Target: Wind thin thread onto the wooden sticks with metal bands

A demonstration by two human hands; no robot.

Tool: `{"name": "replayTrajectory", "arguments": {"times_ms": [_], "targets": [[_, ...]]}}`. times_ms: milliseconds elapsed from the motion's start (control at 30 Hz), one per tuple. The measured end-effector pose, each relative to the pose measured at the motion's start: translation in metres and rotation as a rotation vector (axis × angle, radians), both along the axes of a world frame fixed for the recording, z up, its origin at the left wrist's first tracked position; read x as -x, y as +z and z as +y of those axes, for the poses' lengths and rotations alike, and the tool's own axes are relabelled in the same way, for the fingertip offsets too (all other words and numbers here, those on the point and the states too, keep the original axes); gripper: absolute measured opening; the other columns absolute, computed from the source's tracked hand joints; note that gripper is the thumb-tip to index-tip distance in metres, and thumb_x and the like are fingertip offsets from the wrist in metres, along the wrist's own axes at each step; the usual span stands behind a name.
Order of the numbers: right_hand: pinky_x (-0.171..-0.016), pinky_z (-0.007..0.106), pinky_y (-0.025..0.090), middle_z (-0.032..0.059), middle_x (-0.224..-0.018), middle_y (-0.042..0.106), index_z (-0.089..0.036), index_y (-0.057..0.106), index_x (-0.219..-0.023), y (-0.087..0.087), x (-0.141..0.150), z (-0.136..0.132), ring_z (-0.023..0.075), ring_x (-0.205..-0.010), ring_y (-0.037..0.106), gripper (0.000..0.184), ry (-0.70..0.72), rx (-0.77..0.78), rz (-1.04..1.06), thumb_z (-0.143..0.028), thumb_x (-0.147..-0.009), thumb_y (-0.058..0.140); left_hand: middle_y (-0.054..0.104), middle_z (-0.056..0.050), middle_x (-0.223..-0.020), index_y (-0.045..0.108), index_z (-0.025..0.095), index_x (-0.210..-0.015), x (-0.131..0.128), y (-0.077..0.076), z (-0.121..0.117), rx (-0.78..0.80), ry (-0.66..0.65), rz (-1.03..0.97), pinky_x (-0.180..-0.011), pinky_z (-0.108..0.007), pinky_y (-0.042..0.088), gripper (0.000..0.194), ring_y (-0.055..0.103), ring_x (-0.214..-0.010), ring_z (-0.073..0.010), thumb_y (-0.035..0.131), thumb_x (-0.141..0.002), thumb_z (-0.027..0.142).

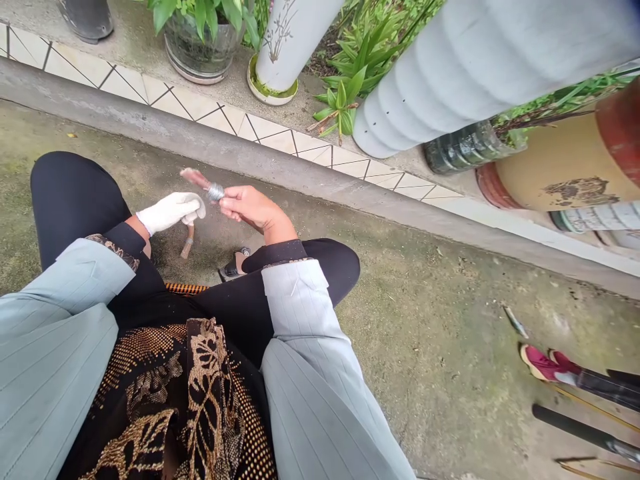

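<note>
My left hand [173,212], in a white glove, is closed with its fingers curled. A thin bent brown stick-like piece [188,243] comes out below the gloved fingers, its upper part hidden by them. My right hand [253,210] is bare and pinches the right end of a silver wire coil [215,192]. Out of the coil's other side points a reddish-brown stick-like piece [195,177], blurred by motion. Both hands are close together above the concrete floor, in front of my knees. Whether the two brown pieces are joined is hidden.
A low tiled ledge [225,120] runs across the front, bearing a potted plant [200,50], a white ribbed column-like pot [450,73] and a tan pot [560,160]. At right, another person's red shoes [540,363] stand near a dark pole [575,427].
</note>
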State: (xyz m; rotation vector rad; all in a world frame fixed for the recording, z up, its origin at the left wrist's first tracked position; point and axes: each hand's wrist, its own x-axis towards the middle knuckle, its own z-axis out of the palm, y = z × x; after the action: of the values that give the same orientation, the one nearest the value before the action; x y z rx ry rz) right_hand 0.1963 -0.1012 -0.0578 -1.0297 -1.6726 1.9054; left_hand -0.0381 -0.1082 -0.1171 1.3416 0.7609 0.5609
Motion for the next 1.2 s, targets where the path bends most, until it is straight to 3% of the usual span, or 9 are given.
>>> {"name": "replayTrajectory", "arguments": {"times_ms": [100,233,333,500,633,733,933,1100,1200], "targets": [[-0.048,0.018,0.030,-0.0048,-0.063,0.047,-0.016,0.057,-0.093,-0.005,0.001,0.005,0.0056,-0.050,0.037,0.037,-0.298,-0.050,-0.016,-0.052,-0.085,0.061,0.052,0.000,-0.057,0.065,0.012,-0.081,-0.004,0.000,-0.005,0.013,-0.135,0.090,-0.050,-0.019,0.038,0.038,0.044,-0.050,-0.0076,0.058,-0.089,0.048],[-0.058,0.023,0.035,0.0009,-0.071,0.056,-0.016,0.061,-0.085,-0.015,-0.001,0.013,0.0105,-0.061,0.047,0.023,-0.379,-0.242,-0.623,-0.039,-0.086,0.061,0.063,-0.004,-0.071,0.065,0.013,-0.082,-0.005,0.008,-0.010,-0.075,-0.219,0.177,-0.053,-0.019,0.038,0.032,0.047,-0.054,-0.0079,0.054,-0.091,0.042],[-0.064,0.026,0.036,0.0059,-0.086,0.066,-0.016,0.067,-0.091,-0.018,-0.001,0.016,0.0153,-0.074,0.055,0.021,-0.206,-0.327,-0.962,-0.035,-0.085,0.060,0.059,-0.002,-0.067,0.064,0.013,-0.079,-0.004,0.016,-0.009,-0.146,-0.189,0.239,-0.052,-0.019,0.036,0.031,0.044,-0.052,-0.0075,0.052,-0.090,0.039],[-0.067,0.028,0.037,0.0102,-0.095,0.071,-0.016,0.072,-0.095,-0.017,0.006,0.011,0.0180,-0.081,0.061,0.022,0.211,-0.278,-1.142,-0.033,-0.084,0.062,0.053,0.001,-0.059,0.064,0.013,-0.077,-0.004,0.024,-0.010,-0.192,-0.210,0.347,-0.053,-0.019,0.035,0.029,0.043,-0.052,-0.0081,0.052,-0.087,0.038],[-0.060,0.026,0.036,0.0010,-0.064,0.062,-0.015,0.070,-0.080,-0.016,0.011,0.001,0.0109,-0.057,0.052,0.014,0.590,-0.056,-0.935,-0.027,-0.082,0.063,0.055,0.001,-0.061,0.064,0.013,-0.077,-0.002,0.023,-0.008,-0.254,-0.147,0.363,-0.053,-0.019,0.035,0.027,0.044,-0.053,-0.0081,0.053,-0.086,0.036],[-0.055,0.023,0.035,-0.0050,-0.055,0.051,-0.015,0.063,-0.072,-0.009,0.011,-0.005,0.0074,-0.051,0.044,0.013,0.681,0.045,-0.577,-0.024,-0.081,0.064,0.057,-0.001,-0.064,0.062,0.013,-0.077,-0.001,0.017,-0.004,-0.178,-0.069,0.286,-0.053,-0.020,0.037,0.028,0.045,-0.053,-0.0079,0.054,-0.085,0.038],[-0.050,0.019,0.032,-0.0057,-0.060,0.049,-0.016,0.055,-0.076,0.001,0.003,-0.003,0.0053,-0.050,0.040,0.020,0.057,-0.036,-0.143,-0.033,-0.083,0.063,0.050,0.001,-0.056,0.062,0.013,-0.080,-0.003,-0.005,0.000,-0.014,0.060,0.099,-0.050,-0.021,0.041,0.041,0.044,-0.048,-0.0083,0.059,-0.085,0.054],[-0.049,0.020,0.030,-0.0048,-0.063,0.047,-0.017,0.053,-0.080,-0.010,0.004,0.004,0.0061,-0.051,0.038,0.016,-0.249,-0.020,-0.209,-0.031,-0.084,0.060,0.049,0.001,-0.057,0.064,0.013,-0.080,-0.004,-0.010,-0.005,0.056,-0.138,0.147,-0.048,-0.018,0.039,0.042,0.044,-0.049,-0.0077,0.057,-0.087,0.054],[-0.054,0.022,0.032,-0.0025,-0.065,0.051,-0.017,0.053,-0.076,-0.016,0.005,0.008,0.0079,-0.055,0.041,0.014,-0.282,-0.103,-0.501,-0.028,-0.084,0.058,0.054,-0.001,-0.063,0.065,0.014,-0.082,-0.005,-0.006,-0.008,0.033,-0.214,0.189,-0.049,-0.018,0.039,0.038,0.045,-0.050,-0.0076,0.058,-0.087,0.050]]}}
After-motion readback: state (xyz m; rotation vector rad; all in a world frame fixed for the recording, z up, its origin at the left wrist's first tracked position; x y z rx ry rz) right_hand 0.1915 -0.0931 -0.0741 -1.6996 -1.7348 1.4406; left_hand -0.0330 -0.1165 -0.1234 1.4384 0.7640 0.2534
